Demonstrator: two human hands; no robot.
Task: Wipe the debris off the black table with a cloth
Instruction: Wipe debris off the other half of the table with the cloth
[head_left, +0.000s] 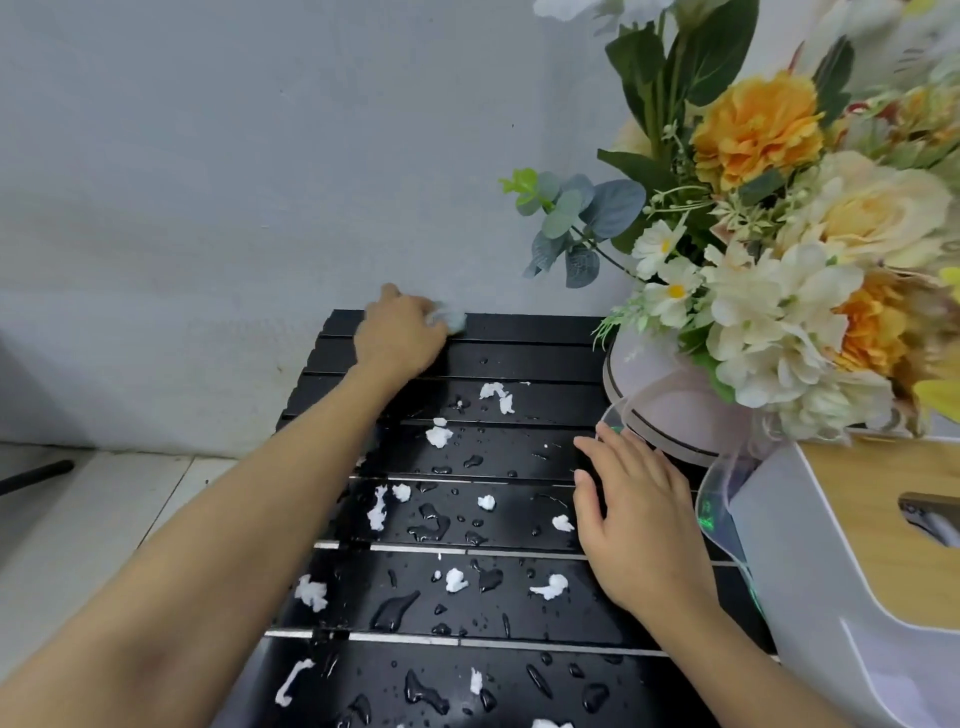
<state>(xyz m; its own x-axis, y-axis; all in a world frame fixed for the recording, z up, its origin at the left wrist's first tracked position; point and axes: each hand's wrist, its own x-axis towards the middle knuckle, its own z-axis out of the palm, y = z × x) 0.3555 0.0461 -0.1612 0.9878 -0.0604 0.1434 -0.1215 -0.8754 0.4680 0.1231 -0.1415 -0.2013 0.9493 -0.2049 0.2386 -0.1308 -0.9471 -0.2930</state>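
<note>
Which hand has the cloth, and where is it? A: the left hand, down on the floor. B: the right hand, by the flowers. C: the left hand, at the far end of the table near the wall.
C: the left hand grips the pale cloth at the black table's far edge by the wall; the right hand lies flat, holding nothing.

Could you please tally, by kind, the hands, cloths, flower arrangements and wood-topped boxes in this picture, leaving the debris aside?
hands: 2 (left hand, right hand)
cloth: 1
flower arrangement: 1
wood-topped box: 1
total: 5
</note>
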